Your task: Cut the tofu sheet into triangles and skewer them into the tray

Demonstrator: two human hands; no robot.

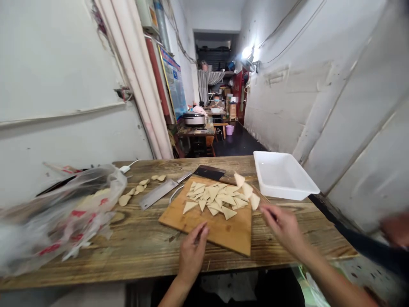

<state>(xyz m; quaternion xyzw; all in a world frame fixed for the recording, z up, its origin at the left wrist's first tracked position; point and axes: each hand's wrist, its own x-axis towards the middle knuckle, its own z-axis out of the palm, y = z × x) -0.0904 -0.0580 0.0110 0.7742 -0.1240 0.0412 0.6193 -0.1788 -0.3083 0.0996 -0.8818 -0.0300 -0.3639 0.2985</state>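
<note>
A wooden cutting board point(220, 236) bears a pile of pale, flat triangular pieces point(212, 196) that look like tofu sheet. My right hand point(283, 226) is closed in a pinch at the board's right side. From its fingertips a row of three triangles point(247, 190) runs up and left, apparently on a thin skewer; the stick itself hardly shows. My left hand point(193, 251) is at the board's near edge, thumb and fingers drawn together; whether anything is between them cannot be made out.
A metal cleaver point(161, 192) lies left of the board, a dark-bladed knife point(209, 172) behind it. Rounded pale pieces point(139, 188) lie farther left, beside a plastic bag point(79, 213). A white tub point(284, 175) stands at the right. Another person's blurred hand point(396, 228) shows at far right.
</note>
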